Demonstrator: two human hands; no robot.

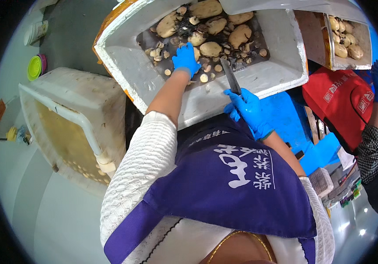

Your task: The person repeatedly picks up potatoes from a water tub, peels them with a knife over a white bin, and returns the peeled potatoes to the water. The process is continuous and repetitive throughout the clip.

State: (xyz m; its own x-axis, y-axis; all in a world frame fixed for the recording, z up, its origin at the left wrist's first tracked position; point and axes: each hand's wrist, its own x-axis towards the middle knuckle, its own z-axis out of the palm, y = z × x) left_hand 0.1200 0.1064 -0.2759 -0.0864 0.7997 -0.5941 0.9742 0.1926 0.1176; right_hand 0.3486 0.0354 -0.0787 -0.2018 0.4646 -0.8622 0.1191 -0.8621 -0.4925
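My left hand (186,60), in a blue glove, reaches into a white foam-lined tub (119,64) among pale oval geoduck-like clams; its fingers are partly over a pale piece, and whether they grip it cannot be seen. My right hand (246,107), also blue-gloved, is closed around a knife (230,76) whose blade points up into the tub over its near wall. Large pale oval shellfish (211,49), small round pale pieces (204,78) and dark stringy matter (185,28) lie in shallow dark water. Several more large ones (240,35) sit towards the far side.
At left stands a large white tank (86,81) with murky water and a white pipe (76,118). Green and purple basins (34,68) are behind it. At right, a co-worker in a red apron (340,99) stands by another box (332,62) of pale shellfish.
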